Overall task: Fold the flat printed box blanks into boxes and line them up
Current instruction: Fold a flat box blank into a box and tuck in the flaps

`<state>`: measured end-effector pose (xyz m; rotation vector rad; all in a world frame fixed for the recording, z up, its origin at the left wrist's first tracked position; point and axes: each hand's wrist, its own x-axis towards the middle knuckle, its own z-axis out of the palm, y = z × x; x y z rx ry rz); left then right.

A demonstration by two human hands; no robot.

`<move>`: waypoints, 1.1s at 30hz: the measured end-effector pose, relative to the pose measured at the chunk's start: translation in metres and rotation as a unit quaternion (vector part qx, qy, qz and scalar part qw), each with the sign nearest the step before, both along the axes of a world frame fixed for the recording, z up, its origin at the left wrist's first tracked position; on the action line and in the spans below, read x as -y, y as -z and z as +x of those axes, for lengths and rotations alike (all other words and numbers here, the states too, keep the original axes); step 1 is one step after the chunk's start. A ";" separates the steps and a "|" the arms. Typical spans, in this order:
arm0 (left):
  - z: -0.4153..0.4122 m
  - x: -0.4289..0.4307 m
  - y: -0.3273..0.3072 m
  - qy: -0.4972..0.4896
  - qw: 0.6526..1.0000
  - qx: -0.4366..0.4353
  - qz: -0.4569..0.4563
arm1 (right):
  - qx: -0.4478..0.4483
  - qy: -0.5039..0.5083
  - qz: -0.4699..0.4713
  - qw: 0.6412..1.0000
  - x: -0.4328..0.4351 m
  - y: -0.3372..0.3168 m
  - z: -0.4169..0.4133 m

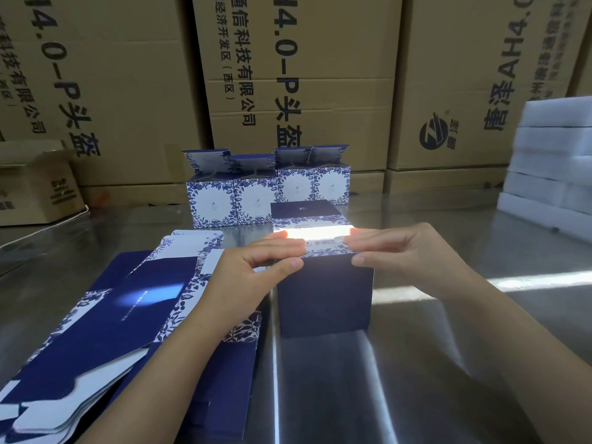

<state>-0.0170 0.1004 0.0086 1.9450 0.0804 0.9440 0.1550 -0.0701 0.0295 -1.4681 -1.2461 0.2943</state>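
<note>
A dark blue box (325,299) stands upright on the metal table (448,363), its top flaps partly folded, a barcode showing on one flap. My left hand (253,270) pinches the box's top left edge. My right hand (403,254) pinches the top right edge. Both thumbs lie on the near face, with the fingers over the flap. A fanned stack of flat blue-and-white blanks (105,331) lies at the left. Several folded boxes (266,193) with floral print stand in a row behind, lids up.
Large brown shipping cartons (298,75) wall off the back of the table. A smaller open carton (35,184) sits at the far left. Stacked white foam slabs (554,165) stand at the right edge.
</note>
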 end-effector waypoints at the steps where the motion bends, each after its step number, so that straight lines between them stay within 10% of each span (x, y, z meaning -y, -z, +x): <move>1: -0.001 0.000 0.000 0.000 1.000 -0.003 0.001 | -0.003 0.000 0.004 1.000 0.000 0.000 0.000; 18: 0.000 -0.001 0.004 -0.084 0.996 0.005 0.026 | 0.000 0.014 0.040 0.999 -0.004 0.005 0.001; 28: 0.000 -0.001 0.015 -0.150 0.975 -0.033 0.163 | 0.164 0.085 0.013 0.983 -0.015 0.026 -0.005; 33: 0.005 -0.003 0.023 -0.132 0.988 -0.070 0.043 | 0.117 0.061 -0.022 0.991 -0.021 0.037 -0.005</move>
